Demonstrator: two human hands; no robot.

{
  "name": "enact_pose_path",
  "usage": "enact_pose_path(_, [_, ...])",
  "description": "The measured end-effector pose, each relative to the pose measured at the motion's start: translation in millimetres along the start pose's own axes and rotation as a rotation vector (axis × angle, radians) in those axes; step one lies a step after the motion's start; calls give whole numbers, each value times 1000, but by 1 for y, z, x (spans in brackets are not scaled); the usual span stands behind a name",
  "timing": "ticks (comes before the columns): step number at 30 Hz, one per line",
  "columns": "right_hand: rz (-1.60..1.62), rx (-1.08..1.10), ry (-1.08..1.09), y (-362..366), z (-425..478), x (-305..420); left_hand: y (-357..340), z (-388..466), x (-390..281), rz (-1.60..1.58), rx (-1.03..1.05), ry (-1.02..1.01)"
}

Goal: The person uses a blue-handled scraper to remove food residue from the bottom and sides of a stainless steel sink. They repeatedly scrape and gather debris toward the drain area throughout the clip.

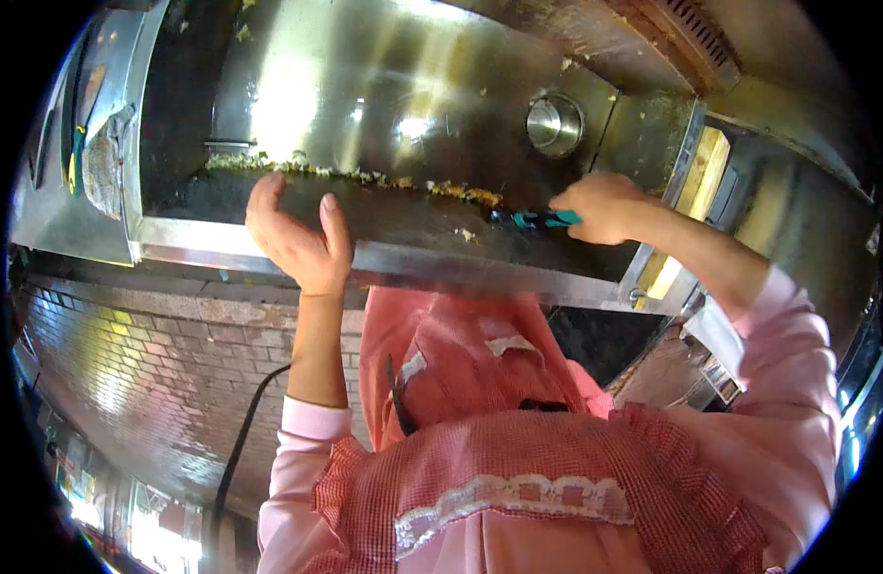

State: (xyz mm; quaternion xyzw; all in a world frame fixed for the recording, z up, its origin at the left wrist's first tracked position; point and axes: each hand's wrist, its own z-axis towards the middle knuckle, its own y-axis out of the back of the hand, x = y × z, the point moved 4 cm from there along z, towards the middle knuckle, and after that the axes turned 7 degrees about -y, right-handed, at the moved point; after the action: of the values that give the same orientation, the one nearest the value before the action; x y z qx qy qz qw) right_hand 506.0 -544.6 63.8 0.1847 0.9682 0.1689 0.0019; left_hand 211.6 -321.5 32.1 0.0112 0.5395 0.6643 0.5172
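My right hand [605, 206] grips a hand tool with a teal and black handle [542, 219], held low over the dark metal surface. Its short dark end points left, blurred, so its exact kind cannot be told. A line of white and yellow-brown food scraps [373, 178] runs along the flat metal cooking surface [413, 215], with its browner end close to the tool. My left hand [298, 233] is raised over the steel front edge [197, 235], thumb and fingers apart and holding nothing. Its fingertips come near the scraps in the picture; contact cannot be told.
A round metal cup or opening [555, 123] is at the back right. On the left side counter are a tool with a green and yellow handle [76, 161] and a crumpled grey cloth [108, 165]. A yellowish wooden strip [703, 172] lies along the right side.
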Motion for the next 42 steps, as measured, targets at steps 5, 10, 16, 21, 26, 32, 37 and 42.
enact_pose_path(5, [2,81,-50,10,6,1,1,0,-1,-24,-10,-17])
enact_pose_path(10, [-39,129,-101,5,18,8,0,1,-1,5,0,6])
enact_pose_path(16, [-54,0,-136,-16,2,13,1,-1,-5,4,-24,-20])
enact_pose_path(21, [-54,58,-70,0,20,4,-3,2,-3,12,-9,-4])
enact_pose_path(26, [-63,75,-102,-12,30,14,-3,-6,-1,11,-1,2])
enact_pose_path(32, [-24,59,-51,-1,6,0,-1,-3,0,28,6,11])
enact_pose_path(37, [54,-47,36,-19,17,-20,-3,-3,-1,5,8,-13])
enact_pose_path(42, [62,-67,100,-11,23,-21,-5,2,-1,25,6,-27])
